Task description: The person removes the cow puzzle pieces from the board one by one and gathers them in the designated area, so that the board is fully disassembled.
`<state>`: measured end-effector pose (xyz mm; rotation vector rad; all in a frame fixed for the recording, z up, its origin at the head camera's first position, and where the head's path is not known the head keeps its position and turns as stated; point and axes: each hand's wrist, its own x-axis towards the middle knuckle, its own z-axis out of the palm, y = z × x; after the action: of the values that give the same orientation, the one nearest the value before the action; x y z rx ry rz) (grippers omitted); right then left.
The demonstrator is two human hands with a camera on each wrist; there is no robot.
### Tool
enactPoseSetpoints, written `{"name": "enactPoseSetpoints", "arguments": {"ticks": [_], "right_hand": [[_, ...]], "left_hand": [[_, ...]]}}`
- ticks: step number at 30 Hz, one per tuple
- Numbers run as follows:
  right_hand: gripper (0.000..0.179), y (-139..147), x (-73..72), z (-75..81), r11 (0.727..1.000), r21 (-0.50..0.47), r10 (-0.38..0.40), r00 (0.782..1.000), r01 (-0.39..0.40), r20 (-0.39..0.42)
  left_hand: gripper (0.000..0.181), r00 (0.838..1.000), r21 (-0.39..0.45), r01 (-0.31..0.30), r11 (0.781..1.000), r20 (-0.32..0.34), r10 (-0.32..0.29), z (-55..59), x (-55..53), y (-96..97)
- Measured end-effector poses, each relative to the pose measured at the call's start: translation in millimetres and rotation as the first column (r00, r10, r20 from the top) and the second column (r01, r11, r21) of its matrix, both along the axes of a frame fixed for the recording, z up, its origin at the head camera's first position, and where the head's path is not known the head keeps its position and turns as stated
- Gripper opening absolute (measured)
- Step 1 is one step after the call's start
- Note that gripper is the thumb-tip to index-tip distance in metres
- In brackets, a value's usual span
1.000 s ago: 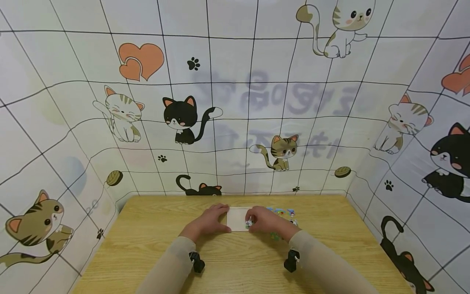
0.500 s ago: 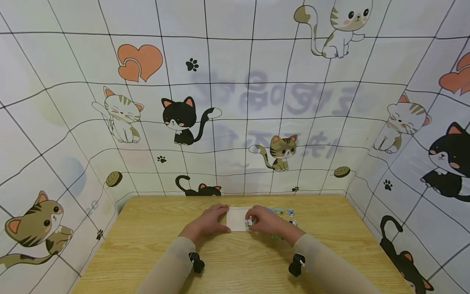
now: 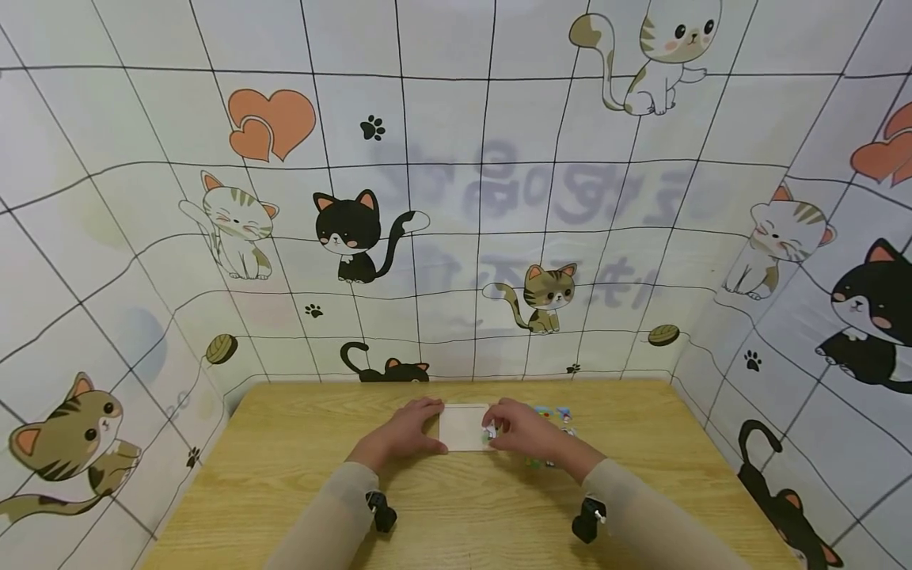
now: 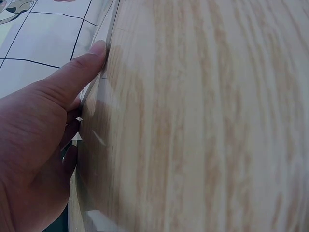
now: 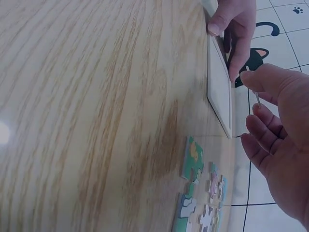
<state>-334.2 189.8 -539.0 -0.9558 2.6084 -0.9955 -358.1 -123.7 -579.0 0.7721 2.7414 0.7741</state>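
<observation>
A flat white puzzle tray (image 3: 460, 428) with a raised rim lies on the wooden table. My left hand (image 3: 403, 430) holds its left end, thumb at the near corner and fingers toward the far one. In the right wrist view this hand (image 5: 240, 30) shows at the tray's end. Over the tray's right end, my right hand (image 3: 522, 428) pinches a small printed jigsaw piece (image 3: 488, 434) between thumb and fingers. That piece (image 5: 256, 92) appears edge-on and thin in the right wrist view, so its print is hidden there.
Several loose jigsaw pieces (image 3: 564, 414) lie right of the tray, partly hidden by the right hand. A green piece (image 5: 192, 157) is nearest the tray in the right wrist view. Behind the table (image 3: 321, 475) hangs a cat-print sheet (image 3: 456, 198).
My right hand, still pinching the jigsaw piece, has shifted slightly right, and its forearm has swung rightward. The left hand and tray stay in place.
</observation>
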Motion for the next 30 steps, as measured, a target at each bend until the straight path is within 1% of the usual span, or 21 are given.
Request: {"name": "enactPoseSetpoints", "arguments": {"ticks": [4, 7, 12, 16, 21, 24, 26, 30], "right_hand": [[0.027, 5, 1.9, 3.6, 1.000, -0.003, -0.003, 1.000, 0.003, 0.000], [0.026, 9, 4.4, 6.7, 1.000, -0.007, -0.012, 1.000, 0.012, 0.007], [0.025, 22, 10.4, 7.6, 0.999, -0.015, -0.028, 1.000, 0.028, -0.014], [0.025, 34, 15.1, 4.4, 0.999, -0.032, -0.043, 0.998, 0.042, -0.049], [0.024, 47, 18.5, 0.9, 0.996, -0.051, -0.071, 0.997, 0.070, -0.020], [0.024, 54, 21.1, 3.0, 0.995, -0.064, -0.073, 0.997, 0.073, -0.004], [0.024, 58, 22.7, 4.6, 0.996, -0.055, -0.074, 0.997, 0.073, -0.017], [0.023, 67, 26.1, 8.4, 0.996, -0.039, -0.086, 0.995, 0.085, -0.042]], "left_hand": [[0.093, 1.000, 0.011, 0.004, 1.000, -0.004, -0.004, -2.9, -1.6, -1.2], [0.094, 1.000, 0.028, 0.004, 1.000, -0.008, -0.004, -3.4, -0.6, -1.7], [0.093, 1.000, 0.046, 0.004, 0.999, 0.007, -0.004, -0.4, 1.2, -2.4], [0.091, 1.000, 0.044, 0.015, 0.999, 0.001, -0.015, 2.8, 3.0, -2.1], [0.091, 1.000, 0.028, 0.011, 1.000, -0.003, -0.011, 2.5, 4.0, -2.1], [0.091, 1.000, 0.030, 0.007, 1.000, -0.002, -0.007, 2.4, 4.8, -2.4], [0.091, 1.000, 0.030, 0.003, 1.000, 0.009, -0.003, 2.3, 4.9, -2.5], [0.092, 1.000, 0.024, 0.000, 1.000, 0.009, 0.000, 1.0, 3.5, -2.3]]}}
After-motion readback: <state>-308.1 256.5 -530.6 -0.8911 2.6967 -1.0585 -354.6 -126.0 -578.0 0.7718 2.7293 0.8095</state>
